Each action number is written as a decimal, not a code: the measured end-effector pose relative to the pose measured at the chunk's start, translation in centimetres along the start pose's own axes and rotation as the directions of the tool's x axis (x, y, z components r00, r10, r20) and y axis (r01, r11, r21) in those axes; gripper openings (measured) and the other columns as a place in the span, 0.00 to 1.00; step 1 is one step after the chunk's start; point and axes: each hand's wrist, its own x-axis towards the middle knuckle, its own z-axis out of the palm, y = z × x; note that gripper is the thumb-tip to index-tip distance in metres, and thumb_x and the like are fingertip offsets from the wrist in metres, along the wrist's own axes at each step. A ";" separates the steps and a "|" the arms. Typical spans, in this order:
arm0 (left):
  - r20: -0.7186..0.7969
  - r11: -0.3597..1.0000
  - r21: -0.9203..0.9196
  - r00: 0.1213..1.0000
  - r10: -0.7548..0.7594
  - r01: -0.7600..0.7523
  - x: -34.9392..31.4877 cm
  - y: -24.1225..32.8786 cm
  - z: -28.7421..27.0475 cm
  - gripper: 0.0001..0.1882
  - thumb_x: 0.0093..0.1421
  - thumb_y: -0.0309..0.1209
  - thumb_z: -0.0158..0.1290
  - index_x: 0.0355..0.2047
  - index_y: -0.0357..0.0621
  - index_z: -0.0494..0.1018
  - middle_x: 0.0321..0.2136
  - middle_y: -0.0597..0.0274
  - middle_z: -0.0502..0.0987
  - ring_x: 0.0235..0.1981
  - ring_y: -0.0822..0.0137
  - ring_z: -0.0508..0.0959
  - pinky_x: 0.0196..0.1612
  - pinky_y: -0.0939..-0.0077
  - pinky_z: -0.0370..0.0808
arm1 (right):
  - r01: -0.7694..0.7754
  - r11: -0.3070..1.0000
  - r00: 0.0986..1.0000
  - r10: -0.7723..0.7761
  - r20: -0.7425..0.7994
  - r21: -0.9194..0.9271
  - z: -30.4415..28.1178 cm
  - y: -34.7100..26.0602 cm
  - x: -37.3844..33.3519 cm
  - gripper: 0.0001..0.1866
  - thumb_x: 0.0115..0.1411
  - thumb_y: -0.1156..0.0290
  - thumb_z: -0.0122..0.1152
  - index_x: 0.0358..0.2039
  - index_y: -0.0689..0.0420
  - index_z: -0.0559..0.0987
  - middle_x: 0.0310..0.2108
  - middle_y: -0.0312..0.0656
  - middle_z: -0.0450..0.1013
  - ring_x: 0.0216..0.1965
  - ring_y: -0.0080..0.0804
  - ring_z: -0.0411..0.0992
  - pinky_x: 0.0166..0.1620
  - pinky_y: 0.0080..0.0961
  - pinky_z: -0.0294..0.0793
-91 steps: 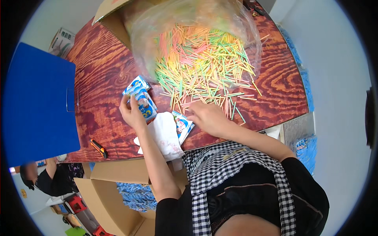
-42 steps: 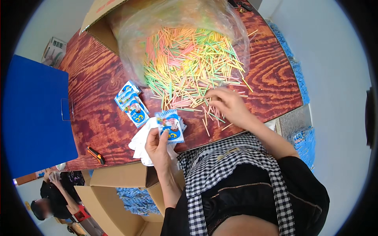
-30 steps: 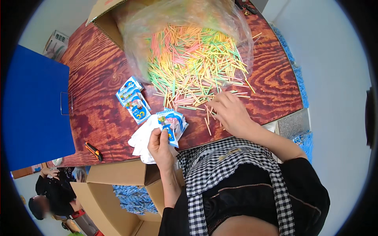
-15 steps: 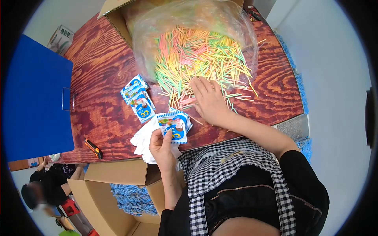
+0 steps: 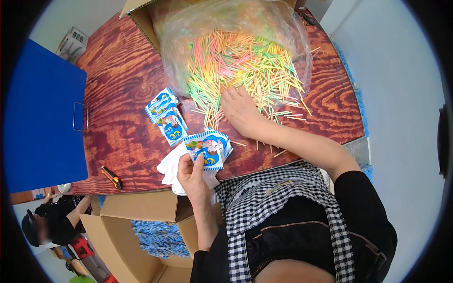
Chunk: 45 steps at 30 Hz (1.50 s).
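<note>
My left hand (image 5: 193, 181), near the table's front edge, pinches a small blue-and-white printed packet (image 5: 210, 150) between thumb and fingers. More such packets show just behind it. Bent at the near edge of a big heap of thin pastel sticks (image 5: 245, 59), my right hand (image 5: 241, 113) has its fingers close together among them; the fingertips and thumb are largely hidden. The pink, yellow, green and orange sticks spill out of a clear plastic bag (image 5: 306, 56). A fanned row of matching packets (image 5: 171, 126) lies to the left, beside a crumpled white cloth or glove (image 5: 171, 169).
An orange-and-black utility knife (image 5: 112, 177) lies at the table's front left. Behind the bag stands a cardboard box (image 5: 141, 26); another open box (image 5: 137, 207) sits below the front edge. A blue panel (image 5: 47, 122) stands left. Another person (image 5: 54, 224) is at lower left.
My right hand has shifted slightly left and away from me, its fingers bending further into the sticks. My left hand still holds the packet, now tilted a little. The other person's head has moved.
</note>
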 end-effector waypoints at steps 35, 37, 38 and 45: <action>0.357 0.919 -0.247 0.911 -0.208 0.306 7.8 -2.5 11.6 0.09 0.66 0.30 0.45 0.42 0.37 0.69 0.36 0.61 0.77 0.34 0.74 0.77 0.38 0.78 0.75 | -0.499 -0.823 0.793 -0.306 0.526 0.273 -1.5 3.7 -5.4 0.09 0.60 0.70 0.60 0.37 0.58 0.71 0.21 0.31 0.65 0.18 0.16 0.60 0.20 0.13 0.58; 0.393 0.905 -0.257 0.892 -0.222 0.339 8.1 -2.5 12.0 0.09 0.66 0.30 0.45 0.40 0.37 0.69 0.34 0.61 0.77 0.30 0.75 0.78 0.33 0.81 0.76 | -0.546 -0.796 0.789 -0.383 0.480 0.262 -1.0 3.8 -5.9 0.11 0.58 0.73 0.60 0.39 0.58 0.70 0.22 0.31 0.62 0.18 0.16 0.57 0.20 0.13 0.52; 0.457 0.911 -0.176 0.851 -0.260 0.373 8.5 -2.6 11.8 0.09 0.66 0.30 0.45 0.41 0.38 0.69 0.34 0.61 0.77 0.31 0.73 0.79 0.32 0.78 0.77 | -0.572 -0.792 0.769 -0.426 0.477 0.214 -0.9 3.9 -6.1 0.14 0.55 0.75 0.63 0.40 0.59 0.70 0.22 0.32 0.62 0.18 0.17 0.57 0.20 0.13 0.52; 0.647 0.848 -0.043 0.661 -0.380 0.528 9.4 -3.4 9.9 0.10 0.66 0.30 0.44 0.42 0.36 0.68 0.34 0.54 0.78 0.33 0.63 0.80 0.37 0.69 0.79 | -0.588 -0.799 0.742 -0.472 0.475 0.124 -2.2 3.3 -5.9 0.07 0.59 0.72 0.59 0.34 0.59 0.71 0.20 0.33 0.61 0.19 0.19 0.59 0.18 0.13 0.52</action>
